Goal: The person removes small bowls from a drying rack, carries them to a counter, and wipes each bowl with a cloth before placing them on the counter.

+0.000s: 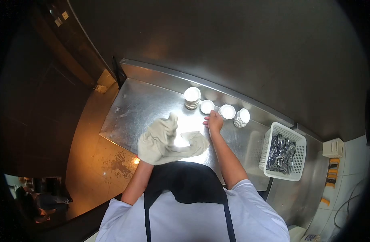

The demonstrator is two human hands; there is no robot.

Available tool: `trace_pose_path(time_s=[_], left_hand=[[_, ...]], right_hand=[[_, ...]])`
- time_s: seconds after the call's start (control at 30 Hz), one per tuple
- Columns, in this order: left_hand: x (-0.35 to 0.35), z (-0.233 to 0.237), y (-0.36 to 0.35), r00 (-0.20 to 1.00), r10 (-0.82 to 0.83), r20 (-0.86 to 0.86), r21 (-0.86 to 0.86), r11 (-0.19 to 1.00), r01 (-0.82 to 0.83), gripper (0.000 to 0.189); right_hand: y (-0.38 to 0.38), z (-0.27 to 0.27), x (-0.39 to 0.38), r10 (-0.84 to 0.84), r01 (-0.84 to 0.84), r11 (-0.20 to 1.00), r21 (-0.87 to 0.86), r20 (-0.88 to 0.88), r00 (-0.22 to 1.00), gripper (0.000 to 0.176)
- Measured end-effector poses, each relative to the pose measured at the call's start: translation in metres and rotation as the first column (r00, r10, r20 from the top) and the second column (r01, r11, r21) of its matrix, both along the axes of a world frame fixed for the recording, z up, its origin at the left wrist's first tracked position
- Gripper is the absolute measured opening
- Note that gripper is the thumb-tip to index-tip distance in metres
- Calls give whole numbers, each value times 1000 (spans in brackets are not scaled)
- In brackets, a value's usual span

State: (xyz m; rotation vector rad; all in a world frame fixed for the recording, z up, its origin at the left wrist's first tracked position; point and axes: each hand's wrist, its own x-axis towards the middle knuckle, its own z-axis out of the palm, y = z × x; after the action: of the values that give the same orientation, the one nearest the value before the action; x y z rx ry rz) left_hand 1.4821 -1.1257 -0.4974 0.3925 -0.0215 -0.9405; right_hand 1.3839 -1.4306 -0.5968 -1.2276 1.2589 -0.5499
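A beige cloth (pixel 189 151) covers my left hand (pixel 156 139), which grips it from beneath; the fingers are hidden under its folds. One end of the cloth trails to the right over the steel counter. My right hand (pixel 214 121) is at the front edge of a small white dish (pixel 207 106), holding nothing, its fingertips apart and pointing left. To the left of that dish rises a stack of white dishes (pixel 192 94). On its right are two more stacks, a nearer one (pixel 227 112) and a leaning one (pixel 243 117).
The steel counter (pixel 132 103) has a raised back ledge (pixel 164 70) against a dark wall. A white perforated basket (pixel 299 155) of spoons and other cutlery (pixel 279 155) stands at the right. Tiled floor (pixel 100 145) lies left of the counter, and another person (pixel 48 201) shows far left.
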Motion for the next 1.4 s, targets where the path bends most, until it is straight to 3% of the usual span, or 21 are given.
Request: trace_pose_path(time_s=[0.07, 0.17, 0.2, 0.27, 0.4, 0.5, 0.6, 0.7, 0.8, 0.87, 0.93, 1.03, 1.07, 1.17, 1.2, 1.3, 1.33, 1.4], left_hand=[[-17, 28, 2, 935, -24, 354, 188, 981, -46, 48], [-29, 69, 5, 650, -99, 753, 354, 894, -274, 51], [-36, 101, -7, 680, 61, 731, 258, 897, -359, 42], [-35, 82, -11, 716, 20, 697, 298, 901, -315, 41], [-31, 22, -20, 769, -66, 636, 366, 903, -226, 40], [-33, 22, -29, 791, -124, 599, 388, 909, -152, 36], [-33, 30, -38, 832, -142, 537, 385, 918, -92, 31], [-28, 29, -52, 895, -145, 421, 376, 926, -27, 26], [-26, 21, -57, 954, -144, 262, 357, 933, 43, 23], [-26, 13, -58, 979, -140, 147, 334, 939, 84, 22], [-25, 5, -54, 992, -123, 28, 297, 949, 109, 21], [-20, -8, -43, 990, -63, -124, 235, 968, 91, 22], [-17, -12, -37, 986, -37, -162, 219, 973, 72, 23], [-2, -17, -19, 977, 75, -201, 219, 975, -30, 26], [2, -12, -16, 970, 144, -194, 252, 963, -93, 25], [17, -5, -13, 965, 207, -162, 270, 950, -159, 28], [18, -3, -11, 964, 214, -160, 259, 951, -168, 27], [14, 7, -9, 962, 225, -157, 245, 952, -183, 26]], right_hand=[[0, 1, -2, -1, 1, 1000, 27, 11, 1000, 36], [0, -3, -20, 175, -262, 899, -351, -260, 950, 34], [0, 4, -28, 118, -266, 802, -535, -294, 948, 32], [1, 23, -51, 2, -286, 500, -817, -329, 944, 29], [-17, 50, -79, -101, -408, 370, -835, -472, 876, 21], [-35, 47, -94, 17, -546, 410, -731, -593, 805, 19], [-35, 55, -98, 23, -485, 436, -758, -529, 848, 13], [-29, 54, -93, 1, -323, 407, -855, -353, 936, 14], [2, 69, -80, 187, -325, 548, -770, -266, 946, 19], [44, 91, -70, 413, -374, 751, -544, -56, 909, 25], [78, 120, -65, 617, -516, 665, -539, 8, 787, 31], [97, 127, -61, 607, -531, 619, -579, -76, 791, 35], [99, 132, -62, 592, -570, 694, -439, -102, 800, 40], [104, 73, -73, 533, -650, 405, -643, -412, 739, 43], [111, 69, -80, 597, -752, 345, -562, -487, 638, 44], [120, 44, -98, 643, -783, 35, -621, -586, 493, 43], [118, 36, -100, 689, -807, 126, -577, -535, 490, 34], [120, 48, -97, 670, -712, 256, -654, -412, 618, 34]])
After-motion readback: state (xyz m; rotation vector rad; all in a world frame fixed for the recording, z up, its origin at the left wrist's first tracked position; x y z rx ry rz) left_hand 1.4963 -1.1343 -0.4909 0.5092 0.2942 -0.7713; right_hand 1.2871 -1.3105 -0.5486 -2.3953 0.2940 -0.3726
